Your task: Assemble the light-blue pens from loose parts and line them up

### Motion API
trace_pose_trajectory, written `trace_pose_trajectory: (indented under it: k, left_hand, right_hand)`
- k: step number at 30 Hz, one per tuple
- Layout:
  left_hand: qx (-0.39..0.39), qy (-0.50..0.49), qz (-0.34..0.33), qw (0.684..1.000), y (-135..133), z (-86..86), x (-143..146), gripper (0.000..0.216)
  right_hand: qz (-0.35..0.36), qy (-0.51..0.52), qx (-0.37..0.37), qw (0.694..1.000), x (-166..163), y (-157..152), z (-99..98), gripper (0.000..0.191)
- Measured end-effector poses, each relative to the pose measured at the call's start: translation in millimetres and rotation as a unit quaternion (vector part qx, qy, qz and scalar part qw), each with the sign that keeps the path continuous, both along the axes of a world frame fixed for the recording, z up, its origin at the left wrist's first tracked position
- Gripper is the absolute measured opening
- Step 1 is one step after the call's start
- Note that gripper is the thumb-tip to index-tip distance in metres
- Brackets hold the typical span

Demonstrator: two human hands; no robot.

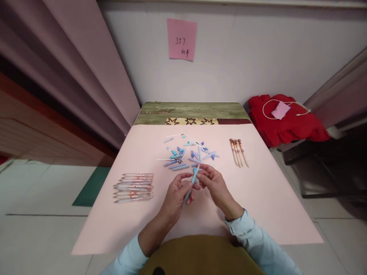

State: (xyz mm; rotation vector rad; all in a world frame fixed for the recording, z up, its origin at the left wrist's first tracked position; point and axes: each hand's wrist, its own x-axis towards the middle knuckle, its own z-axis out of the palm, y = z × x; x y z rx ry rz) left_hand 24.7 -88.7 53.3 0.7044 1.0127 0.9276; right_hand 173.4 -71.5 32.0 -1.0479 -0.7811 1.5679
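Observation:
A light blue pen (187, 194) slants upward between my hands, its pale tip pointing away from me. My left hand (178, 193) is closed round the pen's body, thumb along its side. The thumb and fingers of my right hand (213, 183) pinch at the pen's upper part, close to the tip; the fingers partly hide whatever small piece is there. Just beyond my hands lies a loose heap of blue and lilac pen parts (179, 167): barrels, thin white refills and small blue pieces.
On the left, several printed pens (134, 188) lie side by side in a stack. Several pens with brown tops (238, 152) lie at the right. Pink paper (258, 214) covers the table. A red cloth (289, 124) with a white cable is beyond the right edge.

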Motion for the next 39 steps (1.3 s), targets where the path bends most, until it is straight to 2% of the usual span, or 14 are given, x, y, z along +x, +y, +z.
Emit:
trace_pose_trajectory:
  k: [5, 10, 14, 18, 20, 24, 27, 31, 34, 39]
  left_hand:
    - [0.032, -0.006, 0.002, 0.999, -1.1, -1.7, 2.1, 0.051]
    - [0.027, 0.000, 0.004, 1.000, -1.2, -14.1, 2.4, 0.036]
    - [-0.003, 0.005, 0.052, 0.999, 4.8, -28.8, -0.8, 0.034]
    - [-0.028, -0.051, 0.109, 0.992, 15.8, -42.9, -11.9, 0.038]
    - [-0.044, -0.101, 0.104, 0.988, 19.6, -49.0, -19.0, 0.036]
    - [-0.068, -0.189, 0.042, 0.979, 20.9, -57.8, -30.1, 0.032]
    - [-0.079, -0.213, 0.025, 0.974, 20.2, -60.8, -33.6, 0.029]
    - [-0.080, -0.218, 0.037, 0.972, 21.3, -62.3, -34.1, 0.028]
    - [-0.077, -0.222, 0.034, 0.971, 23.0, -63.4, -33.5, 0.028]
    - [-0.069, -0.213, 0.028, 0.974, 24.7, -64.9, -32.1, 0.027]
  right_hand:
    - [0.001, 0.003, -0.007, 1.000, -3.8, -3.6, 3.3, 0.044]
    - [0.006, -0.001, -0.021, 1.000, -8.6, -5.1, -6.6, 0.046]
    - [0.011, -0.052, -0.015, 0.998, -10.7, -7.3, -17.1, 0.043]
    - [-0.005, -0.106, -0.011, 0.994, -3.8, -7.1, -21.9, 0.041]
    - [-0.030, -0.114, -0.015, 0.993, 5.0, -4.3, -22.6, 0.041]
    - [-0.101, -0.131, -0.012, 0.986, 35.8, 5.1, -23.3, 0.040]
    - [-0.167, -0.156, -0.008, 0.973, 65.8, 11.7, -27.2, 0.042]
    - [-0.204, -0.222, -0.007, 0.954, 93.4, 14.7, -36.6, 0.046]
    - [-0.195, -0.298, 0.003, 0.934, 94.6, 11.5, -42.9, 0.039]
    - [-0.126, -0.418, 0.062, 0.897, 71.5, 4.4, -48.1, 0.026]
